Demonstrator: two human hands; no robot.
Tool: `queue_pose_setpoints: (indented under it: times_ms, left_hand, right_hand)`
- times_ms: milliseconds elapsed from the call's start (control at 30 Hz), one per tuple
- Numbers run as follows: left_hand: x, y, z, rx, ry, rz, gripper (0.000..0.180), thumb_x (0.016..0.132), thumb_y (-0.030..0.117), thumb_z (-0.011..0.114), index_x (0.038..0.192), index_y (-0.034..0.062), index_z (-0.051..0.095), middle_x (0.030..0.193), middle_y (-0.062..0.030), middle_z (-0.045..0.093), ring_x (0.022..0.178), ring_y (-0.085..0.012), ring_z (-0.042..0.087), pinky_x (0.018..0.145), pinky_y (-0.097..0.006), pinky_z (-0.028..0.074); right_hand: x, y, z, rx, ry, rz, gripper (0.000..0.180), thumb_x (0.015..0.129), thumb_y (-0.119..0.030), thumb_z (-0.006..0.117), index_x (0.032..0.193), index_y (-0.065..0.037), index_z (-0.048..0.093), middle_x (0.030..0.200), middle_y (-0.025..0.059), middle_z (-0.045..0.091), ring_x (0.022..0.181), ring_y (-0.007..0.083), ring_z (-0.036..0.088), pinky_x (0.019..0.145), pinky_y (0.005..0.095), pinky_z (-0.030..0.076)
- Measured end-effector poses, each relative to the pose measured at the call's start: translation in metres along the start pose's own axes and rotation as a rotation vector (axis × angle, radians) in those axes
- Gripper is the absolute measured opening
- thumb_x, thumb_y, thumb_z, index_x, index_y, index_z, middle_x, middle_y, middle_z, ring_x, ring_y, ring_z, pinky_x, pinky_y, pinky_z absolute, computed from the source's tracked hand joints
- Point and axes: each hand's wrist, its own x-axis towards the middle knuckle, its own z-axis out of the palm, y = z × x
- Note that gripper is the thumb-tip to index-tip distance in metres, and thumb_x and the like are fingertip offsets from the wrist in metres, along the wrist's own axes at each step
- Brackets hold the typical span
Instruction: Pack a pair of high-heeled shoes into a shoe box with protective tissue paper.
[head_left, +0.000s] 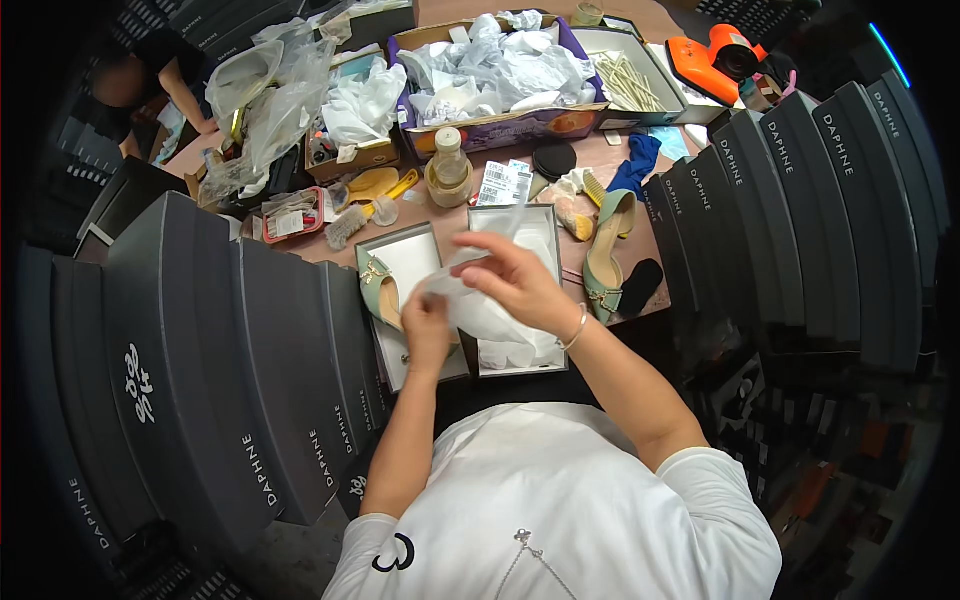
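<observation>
Both hands up over the open shoe box (512,225) on the table (610,160): left hand (428,328) and right hand (515,282) have fingers clamped on a sheet of white tissue paper (480,310). One mint green shoe (381,290) sits in the box lid at left, its mate (606,255) lies just right.

Bright overhead light, glare on white tissue; dark, warped fisheye rim.
</observation>
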Motion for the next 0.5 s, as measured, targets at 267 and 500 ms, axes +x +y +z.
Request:
queue_pose_setpoints:
  times_ms: [267,500]
  left_hand:
    - [0.031,0.04,-0.005,-1.098,0.069,-0.064,0.025,0.095,0.012,0.054,0.116,-0.0016,0.052,0.116,-0.0117,0.059,0.106,-0.0207,0.059,0.089,-0.036,0.05]
    - [0.026,0.12,0.06,-0.664,-0.454,0.071,0.026,0.096,0.021,0.056,0.106,-0.002,0.061,0.103,-0.0057,0.066,0.093,-0.0114,0.063,0.09,-0.029,0.049]
  right_hand:
    - [-0.104,0.04,-0.051,-0.577,-0.72,0.367,0.025,0.087,-0.015,0.063,0.101,0.005,0.063,0.094,0.0199,0.067,0.085,0.025,0.067,0.077,0.0333,0.052]
    - [-0.092,0.015,-0.04,-0.41,0.044,0.227,0.049,0.085,-0.022,0.071,0.122,0.005,0.054,0.116,0.0221,0.058,0.105,0.0297,0.061,0.083,0.0377,0.052]
